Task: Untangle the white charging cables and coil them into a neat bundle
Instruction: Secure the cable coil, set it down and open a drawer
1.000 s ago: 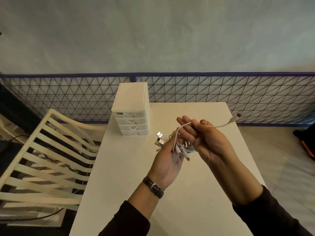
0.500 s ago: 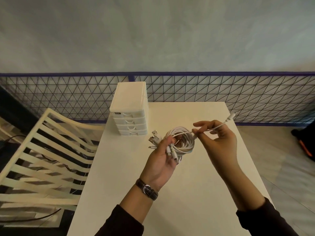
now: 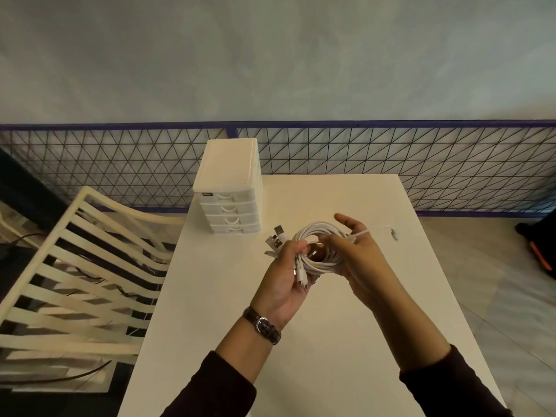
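White laminate, the table [image 3: 346, 341] fills the view below me, with a slatted cream chair [image 3: 75, 266] off its left edge and a wire-mesh rail [image 3: 421, 164] behind. A small plastic drawer unit [image 3: 228, 188] (four drawers, all pushed in) stands at the far left corner. Both my arms are raised over the tabletop. My left hand [image 3: 285, 275], watch [image 3: 262, 325] on the wrist, is clenched around the near-left side of the coil [image 3: 319, 248], thumb pressed on the loops; several plugs [image 3: 278, 236] fan out past my knuckles and a few more dangle toward my palm. My right hand [image 3: 361, 257] cups the coil's right side, fingers [image 3: 346, 219] spread loosely behind the loops, with one strand crossing them. That loose end [image 3: 391, 231] trails off to the right, blurred, clear of the table.
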Available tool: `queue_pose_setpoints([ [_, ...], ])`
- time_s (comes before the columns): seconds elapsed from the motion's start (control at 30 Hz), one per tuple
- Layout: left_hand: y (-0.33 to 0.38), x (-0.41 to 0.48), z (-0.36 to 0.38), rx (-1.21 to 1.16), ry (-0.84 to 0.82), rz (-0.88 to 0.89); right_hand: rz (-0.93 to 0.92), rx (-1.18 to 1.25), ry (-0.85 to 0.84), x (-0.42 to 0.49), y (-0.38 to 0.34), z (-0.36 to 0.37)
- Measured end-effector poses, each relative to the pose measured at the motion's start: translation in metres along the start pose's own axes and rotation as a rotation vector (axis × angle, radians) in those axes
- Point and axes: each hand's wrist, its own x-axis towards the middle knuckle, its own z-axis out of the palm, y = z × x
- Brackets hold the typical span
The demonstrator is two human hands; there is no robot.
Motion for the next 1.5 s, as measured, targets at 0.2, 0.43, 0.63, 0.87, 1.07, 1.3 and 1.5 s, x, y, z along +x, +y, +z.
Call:
queue_pose_setpoints([
  [0.2,0.001,0.002,0.003,0.161,0.052,0.033,-0.048,-0.161,-0.009,0.003,-0.002,0.002],
  [0.43,0.0,0.004,-0.003,0.265,0.074,0.043,-0.046,-0.117,0.025,0.006,0.004,0.002],
  [0.63,0.0,0.003,-0.004,0.227,0.067,0.04,-0.082,-0.11,0.05,0.008,0.01,0.003],
  [0.87,-0.008,0.008,-0.008,0.225,0.119,0.037,-0.096,-0.178,0.176,0.013,0.015,0.002],
  [1.07,-0.005,0.001,-0.007,-0.013,-0.008,-0.021,0.019,-0.096,0.172,0.019,0.017,0.0],
  [1.3,0.013,0.002,-0.011,0.187,-0.172,0.027,0.117,0.002,0.027,0.023,0.01,-0.007],
  [1.5,0.028,0.01,-0.024,0.645,-0.159,0.059,0.112,0.125,-0.029,0.023,0.005,-0.012],
])
